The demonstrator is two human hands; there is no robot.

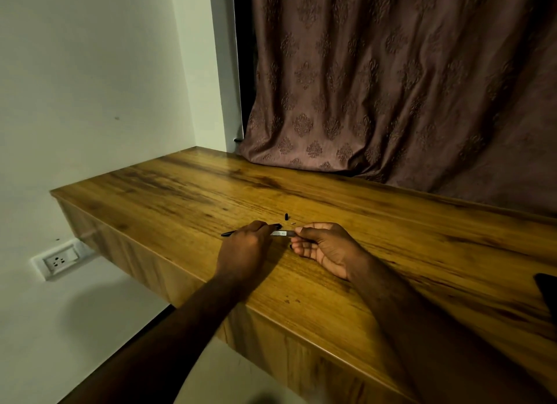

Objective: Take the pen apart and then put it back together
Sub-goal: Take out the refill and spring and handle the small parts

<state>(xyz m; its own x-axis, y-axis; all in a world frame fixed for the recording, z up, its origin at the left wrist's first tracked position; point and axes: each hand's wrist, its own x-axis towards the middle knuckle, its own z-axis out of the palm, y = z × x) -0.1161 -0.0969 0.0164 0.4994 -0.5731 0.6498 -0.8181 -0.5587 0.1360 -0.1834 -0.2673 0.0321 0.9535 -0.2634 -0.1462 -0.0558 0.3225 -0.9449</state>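
While our left hand (247, 247) grips the pen (278, 233) at mid-frame and our right hand (322, 248) pinches its other end, probably to pull it apart, a black cap (285, 216) and a pale bit (293, 223) lie on the desk (180, 192) just above, within reach.

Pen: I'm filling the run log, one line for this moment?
left hand holds black part | right hand pinches barrel | bit on desk

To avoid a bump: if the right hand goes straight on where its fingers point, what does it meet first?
Most likely the left hand, just beyond the clear pen part that the right hand pinches; depth is unclear.
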